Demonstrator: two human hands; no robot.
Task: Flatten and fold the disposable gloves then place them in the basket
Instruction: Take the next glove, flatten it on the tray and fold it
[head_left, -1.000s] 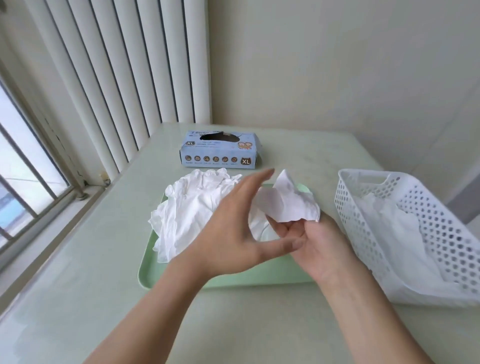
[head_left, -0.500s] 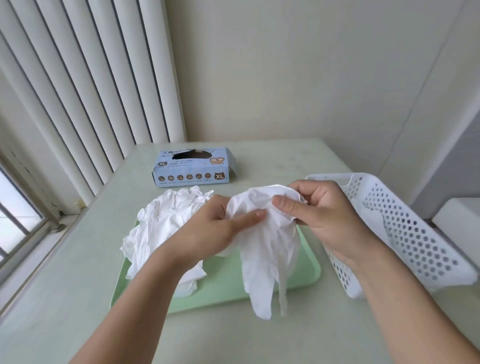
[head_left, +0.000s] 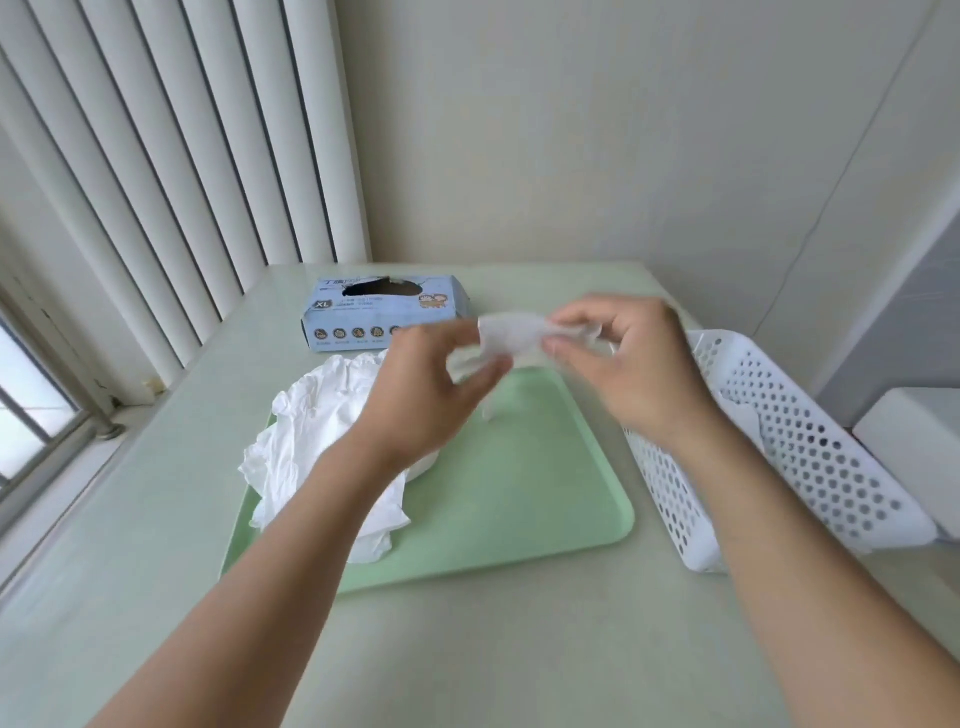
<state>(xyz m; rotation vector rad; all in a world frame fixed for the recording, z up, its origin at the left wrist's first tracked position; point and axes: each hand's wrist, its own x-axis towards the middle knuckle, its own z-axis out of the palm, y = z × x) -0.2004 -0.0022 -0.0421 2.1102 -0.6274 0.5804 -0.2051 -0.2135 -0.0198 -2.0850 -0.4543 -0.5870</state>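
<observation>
Both hands are raised above the green tray (head_left: 519, 499). Left hand (head_left: 431, 395) and right hand (head_left: 631, 364) each pinch one white disposable glove (head_left: 511, 338), stretched between them; motion blur hides finer detail. Remaining gloves (head_left: 322, 447) lie heaped on the tray's left side. The white basket (head_left: 810, 447) stands just right of the tray, beside the right wrist.

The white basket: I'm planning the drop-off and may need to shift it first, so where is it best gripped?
Probably the top rim of the near end wall of the white basket, coming from above with the right hand. It stands open-topped right of the green tray; that end is nearest, and the holed walls offer a firm grip.
</observation>
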